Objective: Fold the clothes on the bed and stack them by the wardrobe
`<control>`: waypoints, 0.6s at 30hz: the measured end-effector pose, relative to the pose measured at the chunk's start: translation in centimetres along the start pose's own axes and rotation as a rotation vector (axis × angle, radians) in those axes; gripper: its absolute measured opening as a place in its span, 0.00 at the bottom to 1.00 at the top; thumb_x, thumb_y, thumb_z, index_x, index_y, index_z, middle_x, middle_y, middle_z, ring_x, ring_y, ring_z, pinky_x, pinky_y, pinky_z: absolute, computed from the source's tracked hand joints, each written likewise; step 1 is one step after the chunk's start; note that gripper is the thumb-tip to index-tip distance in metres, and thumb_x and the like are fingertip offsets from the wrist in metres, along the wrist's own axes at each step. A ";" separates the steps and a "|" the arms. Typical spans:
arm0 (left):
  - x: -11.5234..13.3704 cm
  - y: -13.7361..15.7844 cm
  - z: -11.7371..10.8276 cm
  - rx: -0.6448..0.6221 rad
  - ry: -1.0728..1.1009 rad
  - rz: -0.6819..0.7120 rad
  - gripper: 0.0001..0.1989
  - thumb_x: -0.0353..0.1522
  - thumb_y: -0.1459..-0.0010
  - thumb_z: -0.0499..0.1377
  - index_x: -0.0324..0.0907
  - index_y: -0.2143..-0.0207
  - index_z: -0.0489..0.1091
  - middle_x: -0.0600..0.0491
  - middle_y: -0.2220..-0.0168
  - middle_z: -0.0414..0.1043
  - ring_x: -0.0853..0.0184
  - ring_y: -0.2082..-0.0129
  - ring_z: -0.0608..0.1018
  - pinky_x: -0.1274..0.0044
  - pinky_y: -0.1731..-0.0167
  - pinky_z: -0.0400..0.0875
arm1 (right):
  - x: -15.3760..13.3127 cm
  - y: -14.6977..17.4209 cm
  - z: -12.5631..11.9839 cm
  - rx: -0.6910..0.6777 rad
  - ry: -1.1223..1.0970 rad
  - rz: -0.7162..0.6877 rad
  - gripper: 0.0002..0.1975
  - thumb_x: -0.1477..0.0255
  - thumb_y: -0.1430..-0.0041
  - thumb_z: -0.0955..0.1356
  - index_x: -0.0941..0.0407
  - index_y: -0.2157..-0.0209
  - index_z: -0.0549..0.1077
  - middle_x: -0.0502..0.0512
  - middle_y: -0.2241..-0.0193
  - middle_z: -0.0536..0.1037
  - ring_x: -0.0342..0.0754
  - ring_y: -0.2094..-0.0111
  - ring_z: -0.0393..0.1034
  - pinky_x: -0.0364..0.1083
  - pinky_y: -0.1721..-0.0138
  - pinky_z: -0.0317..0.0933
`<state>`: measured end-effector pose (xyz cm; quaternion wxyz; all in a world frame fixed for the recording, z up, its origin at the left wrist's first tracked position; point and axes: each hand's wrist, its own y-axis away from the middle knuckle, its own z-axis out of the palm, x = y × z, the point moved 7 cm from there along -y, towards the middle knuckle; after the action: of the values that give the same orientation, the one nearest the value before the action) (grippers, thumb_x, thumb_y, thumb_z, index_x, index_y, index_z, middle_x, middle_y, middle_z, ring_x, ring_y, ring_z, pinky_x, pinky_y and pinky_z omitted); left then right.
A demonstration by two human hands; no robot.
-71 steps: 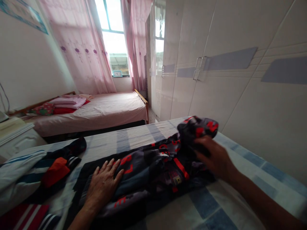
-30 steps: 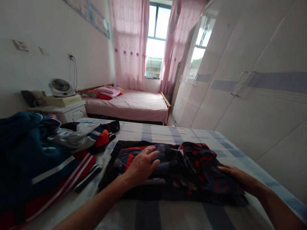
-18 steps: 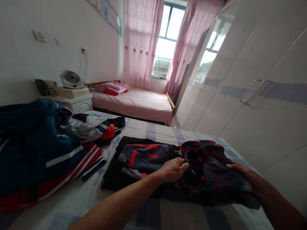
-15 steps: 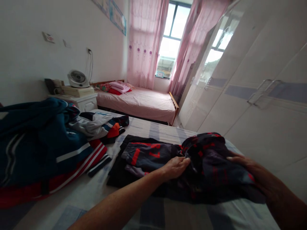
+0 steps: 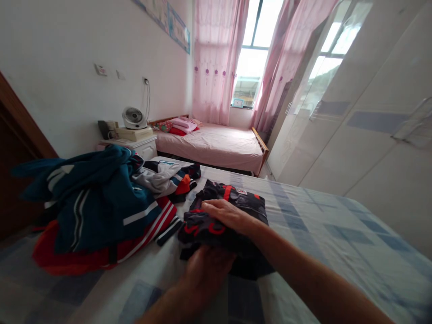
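Dark garment (image 5: 232,204) with red print sits folded into a compact bundle near the middle of the bed (image 5: 324,225), on the blue-checked sheet. Right hand (image 5: 229,215) lies flat on top of it, fingers spread and pressing, not gripping. Left hand (image 5: 205,267) is at the near edge of the bundle, fingertips tucked under the fold; cannot tell how far it is closed or whether it really grips cloth. Judging by the shape, folding of this piece looks mostly done, only a final press or tuck left. Just left of it, a loose clothes pile (image 5: 97,207): teal jacket, red striped piece, grey-and-orange top, all unfolded, so most of the heap looks undone. Farther back, nightstand (image 5: 135,146) with small fan (image 5: 134,118), a second bed (image 5: 216,144) with pink sheets, pink curtains (image 5: 216,58), white wardrobe (image 5: 371,112) along the right.
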<state>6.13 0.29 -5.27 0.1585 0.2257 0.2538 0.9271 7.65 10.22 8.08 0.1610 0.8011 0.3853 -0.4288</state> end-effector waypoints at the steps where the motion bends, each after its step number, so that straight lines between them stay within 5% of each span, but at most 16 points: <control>1: -0.2 1.1 -1.5 0.027 0.004 -0.034 0.15 0.32 0.41 0.53 0.31 0.55 0.67 0.40 0.58 0.75 0.61 0.58 0.78 0.74 0.53 0.70 | 0.6 -0.4 0.1 -0.012 0.037 -0.014 0.19 0.58 0.40 0.60 0.57 0.62 0.74 0.51 0.68 0.76 0.45 0.67 0.69 0.44 0.64 0.64; 4: -0.9 4.2 -4.5 0.136 -0.038 -0.142 0.19 0.32 0.43 0.57 0.28 0.53 0.66 0.35 0.55 0.73 0.56 0.56 0.78 0.71 0.54 0.70 | 3.2 -0.6 -4.5 0.244 0.234 -0.003 0.19 0.63 0.41 0.62 0.55 0.51 0.70 0.57 0.51 0.72 0.50 0.51 0.65 0.50 0.47 0.55; 6: -1.0 5.4 -4.5 0.174 -0.058 -0.156 0.20 0.33 0.46 0.60 0.30 0.53 0.66 0.36 0.56 0.74 0.56 0.57 0.78 0.70 0.53 0.69 | 6.4 0.0 -8.8 0.409 0.323 0.166 0.23 0.62 0.44 0.64 0.55 0.48 0.68 0.59 0.44 0.66 0.54 0.42 0.54 0.53 0.41 0.44; 9: 0.0 5.5 -2.6 0.169 -0.072 -0.047 0.21 0.38 0.46 0.61 0.36 0.52 0.68 0.41 0.55 0.74 0.60 0.53 0.76 0.71 0.48 0.64 | 11.0 1.0 -12.1 0.360 0.286 0.358 0.26 0.56 0.50 0.68 0.58 0.53 0.72 0.64 0.48 0.70 0.60 0.43 0.57 0.58 0.42 0.47; 13: 0.9 4.2 -0.4 0.182 -0.140 0.050 0.24 0.45 0.46 0.58 0.43 0.50 0.68 0.46 0.53 0.74 0.61 0.52 0.74 0.69 0.46 0.60 | 14.4 3.0 -11.5 0.155 0.109 0.462 0.26 0.48 0.49 0.64 0.55 0.61 0.77 0.56 0.60 0.78 0.53 0.58 0.72 0.50 0.58 0.65; 18: 1.8 1.8 -0.8 0.357 -0.196 0.140 0.16 0.40 0.48 0.61 0.40 0.59 0.71 0.51 0.69 0.77 0.66 0.71 0.77 0.75 0.67 0.70 | 14.5 4.4 -9.7 0.050 -0.093 0.454 0.27 0.49 0.52 0.67 0.59 0.65 0.77 0.55 0.68 0.80 0.48 0.68 0.73 0.44 0.69 0.65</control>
<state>3.86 -0.74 -4.33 0.0750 0.3566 0.3810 0.8497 21.32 19.99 1.65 0.2510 0.8504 0.1768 -0.4272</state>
